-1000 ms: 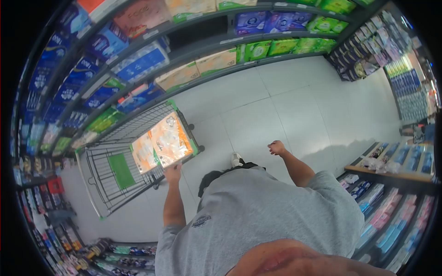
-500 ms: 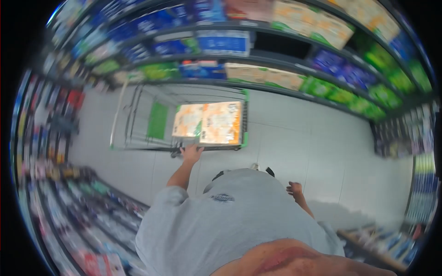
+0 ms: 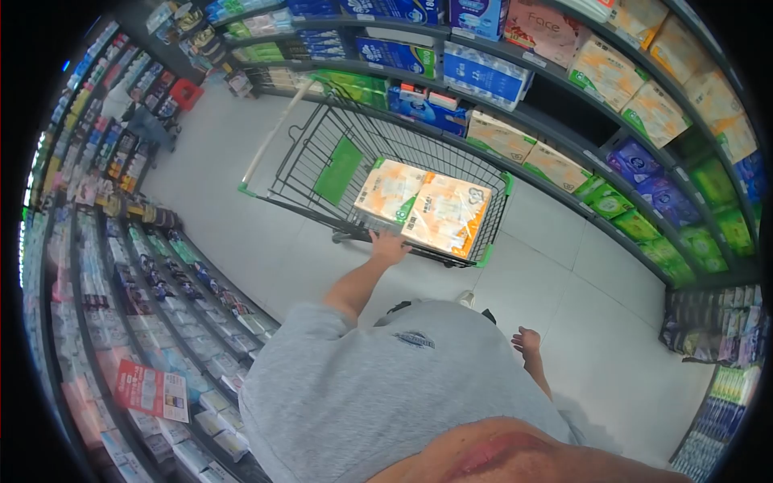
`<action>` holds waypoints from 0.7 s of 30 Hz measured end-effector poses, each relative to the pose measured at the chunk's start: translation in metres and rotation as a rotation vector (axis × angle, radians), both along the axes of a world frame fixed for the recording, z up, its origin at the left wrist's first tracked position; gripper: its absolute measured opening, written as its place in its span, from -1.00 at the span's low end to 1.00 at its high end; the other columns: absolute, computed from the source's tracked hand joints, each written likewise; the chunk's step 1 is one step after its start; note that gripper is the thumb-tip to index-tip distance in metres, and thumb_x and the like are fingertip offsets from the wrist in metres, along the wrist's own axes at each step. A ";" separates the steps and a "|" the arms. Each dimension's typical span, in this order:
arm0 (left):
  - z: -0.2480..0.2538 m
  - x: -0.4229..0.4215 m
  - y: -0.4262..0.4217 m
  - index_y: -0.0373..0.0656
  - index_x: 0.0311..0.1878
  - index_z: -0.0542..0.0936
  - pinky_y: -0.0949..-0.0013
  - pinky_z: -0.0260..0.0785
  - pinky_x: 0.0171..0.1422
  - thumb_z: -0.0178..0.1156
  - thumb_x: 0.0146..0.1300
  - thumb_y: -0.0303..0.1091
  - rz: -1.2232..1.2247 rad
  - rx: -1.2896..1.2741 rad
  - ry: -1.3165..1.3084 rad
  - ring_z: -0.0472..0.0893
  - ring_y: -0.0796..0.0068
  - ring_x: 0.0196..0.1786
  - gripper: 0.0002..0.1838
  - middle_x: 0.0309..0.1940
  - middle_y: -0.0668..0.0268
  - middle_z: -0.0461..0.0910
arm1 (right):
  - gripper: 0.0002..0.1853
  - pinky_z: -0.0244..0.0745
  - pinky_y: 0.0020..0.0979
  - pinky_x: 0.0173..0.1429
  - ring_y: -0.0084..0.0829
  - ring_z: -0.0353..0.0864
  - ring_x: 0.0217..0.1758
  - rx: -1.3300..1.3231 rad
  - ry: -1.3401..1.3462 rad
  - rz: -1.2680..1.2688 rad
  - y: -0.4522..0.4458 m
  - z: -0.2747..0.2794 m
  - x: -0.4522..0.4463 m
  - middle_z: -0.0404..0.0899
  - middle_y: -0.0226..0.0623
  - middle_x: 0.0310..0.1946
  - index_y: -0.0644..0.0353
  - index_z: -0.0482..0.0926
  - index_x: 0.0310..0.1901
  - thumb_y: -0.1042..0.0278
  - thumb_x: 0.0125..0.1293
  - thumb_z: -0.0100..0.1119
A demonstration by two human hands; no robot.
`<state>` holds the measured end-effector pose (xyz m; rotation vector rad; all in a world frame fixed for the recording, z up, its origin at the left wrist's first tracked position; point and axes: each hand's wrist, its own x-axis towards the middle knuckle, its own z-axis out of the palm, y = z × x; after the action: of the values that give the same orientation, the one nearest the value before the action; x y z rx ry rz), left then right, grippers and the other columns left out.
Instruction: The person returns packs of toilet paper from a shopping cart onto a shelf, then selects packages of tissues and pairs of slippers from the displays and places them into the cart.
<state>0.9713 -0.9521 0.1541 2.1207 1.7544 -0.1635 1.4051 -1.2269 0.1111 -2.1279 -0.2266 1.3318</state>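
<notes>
A wire shopping cart [image 3: 322, 216] with green corners stands in front of me, its handle at the far left. Inside it lie two packs of tissues, a left pack [image 3: 390, 189] and a right pack [image 3: 448, 211], both white and orange in clear wrap. My left hand [image 3: 388, 246] is on the cart's near side rim, fingers curled over the edge beside the packs. Hanging by my right side, my right hand [image 3: 527, 341] holds nothing, and its fingers are loosely apart.
Beyond the cart runs a shelf [image 3: 564, 133] stacked with tissue packs. Shelves of small packaged goods [image 3: 153, 298] curve along the left, with a red sign [image 3: 151, 390]. Another person [image 3: 145, 125] is at the far left near a red basket [image 3: 186, 94]. Pale tiles [image 3: 555, 241] cover the floor.
My view has turned, so the cart and shelves appear tilted and shifted right, and the picture is sharper. My left hand stays on the cart's rim; my right hand still hangs.
</notes>
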 end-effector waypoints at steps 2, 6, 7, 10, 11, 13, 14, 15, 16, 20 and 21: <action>0.005 0.002 0.000 0.15 0.19 0.49 -0.43 -0.39 0.41 0.09 0.22 0.13 -0.034 -0.014 0.013 0.05 -0.09 0.45 -0.48 0.27 -0.02 0.32 | -0.65 0.49 -0.28 -0.35 -0.30 0.64 -0.40 -0.004 -0.001 -0.003 0.002 0.002 -0.010 0.62 -0.14 -0.32 0.26 0.49 -0.09 0.17 0.22 0.17; 0.009 -0.001 -0.004 0.06 0.21 0.46 -0.46 -0.40 0.39 0.08 0.21 0.14 -0.062 0.012 0.010 0.04 -0.14 0.44 -0.43 0.28 -0.04 0.30 | -0.61 0.52 -0.18 -0.21 -0.23 0.64 -0.27 -0.019 0.002 -0.009 -0.004 0.008 -0.040 0.61 -0.09 -0.23 0.30 0.46 -0.03 0.17 0.24 0.12; 0.007 -0.002 -0.003 0.06 0.21 0.46 -0.46 -0.40 0.39 0.08 0.21 0.14 -0.076 0.006 0.010 0.04 -0.14 0.44 -0.43 0.28 -0.04 0.30 | -0.61 0.52 -0.18 -0.21 -0.23 0.64 -0.27 -0.024 0.003 -0.023 -0.007 0.007 -0.047 0.61 -0.09 -0.23 0.30 0.46 -0.03 0.17 0.24 0.12; 0.004 -0.006 -0.005 0.06 0.17 0.49 -0.51 -0.38 0.35 0.08 0.20 0.16 -0.098 0.075 0.020 0.04 -0.17 0.43 -0.45 0.26 -0.05 0.31 | -0.61 0.52 -0.18 -0.23 -0.24 0.64 -0.28 -0.029 0.001 -0.034 -0.015 0.007 -0.072 0.61 -0.09 -0.23 0.29 0.47 -0.02 0.17 0.24 0.12; 0.006 -0.007 -0.005 0.07 0.15 0.50 -0.54 -0.39 0.32 0.09 0.20 0.15 -0.114 0.107 0.010 0.04 -0.18 0.42 -0.47 0.23 -0.04 0.34 | -0.61 0.52 -0.19 -0.23 -0.24 0.64 -0.29 -0.064 0.000 -0.055 -0.018 0.009 -0.081 0.61 -0.09 -0.24 0.29 0.47 -0.02 0.17 0.24 0.12; -0.008 -0.014 0.005 0.08 0.13 0.51 -0.58 -0.40 0.29 0.10 0.19 0.15 -0.143 0.136 -0.001 0.03 -0.20 0.42 -0.48 0.19 -0.04 0.36 | -0.61 0.52 -0.19 -0.24 -0.25 0.64 -0.29 -0.102 0.000 -0.087 -0.011 -0.007 -0.095 0.61 -0.09 -0.24 0.29 0.47 -0.01 0.17 0.24 0.12; -0.015 -0.017 0.004 0.07 0.11 0.52 -0.61 -0.40 0.26 0.13 0.18 0.12 -0.162 0.203 -0.047 0.04 -0.22 0.41 -0.50 0.15 -0.04 0.38 | -0.61 0.52 -0.19 -0.24 -0.25 0.64 -0.30 -0.101 0.000 -0.088 -0.016 -0.011 -0.103 0.61 -0.08 -0.24 0.30 0.47 -0.01 0.18 0.24 0.12; -0.021 -0.020 0.002 0.05 0.10 0.52 -0.65 -0.40 0.22 0.15 0.18 0.09 -0.184 0.266 -0.093 0.04 -0.24 0.40 -0.51 0.10 -0.05 0.40 | -0.60 0.52 -0.19 -0.24 -0.25 0.64 -0.30 -0.102 0.002 -0.092 -0.021 -0.014 -0.113 0.61 -0.08 -0.24 0.30 0.47 -0.01 0.18 0.23 0.12; -0.019 -0.023 0.001 0.05 0.08 0.53 -0.50 -0.33 0.34 0.19 0.17 0.03 -0.163 0.313 -0.155 0.07 -0.22 0.39 -0.54 0.03 -0.05 0.42 | -0.60 0.52 -0.20 -0.24 -0.25 0.64 -0.31 -0.107 0.001 -0.109 -0.024 -0.015 -0.123 0.61 -0.08 -0.24 0.31 0.47 -0.01 0.18 0.23 0.12; -0.039 -0.045 0.024 0.04 0.05 0.55 -0.22 -0.15 0.44 0.19 0.18 0.00 -0.386 0.397 -0.295 0.29 -0.07 0.27 -0.58 -0.07 0.03 0.48 | -0.59 0.51 -0.21 -0.23 -0.26 0.63 -0.31 -0.113 0.008 -0.184 -0.022 -0.009 -0.162 0.61 -0.10 -0.26 0.30 0.47 0.00 0.18 0.23 0.12; -0.037 -0.049 0.031 0.05 0.00 0.58 -0.13 -0.01 0.37 0.17 0.19 0.01 -0.420 0.336 -0.346 0.38 0.00 0.17 -0.62 -0.12 0.05 0.50 | -0.59 0.51 -0.20 -0.23 -0.26 0.63 -0.31 -0.123 0.002 -0.198 -0.020 -0.007 -0.169 0.61 -0.11 -0.26 0.30 0.47 0.00 0.17 0.23 0.12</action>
<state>0.9228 -0.9210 0.1175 2.5476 1.1898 0.3930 1.2360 -1.2467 0.1039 -2.1858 0.0679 1.2601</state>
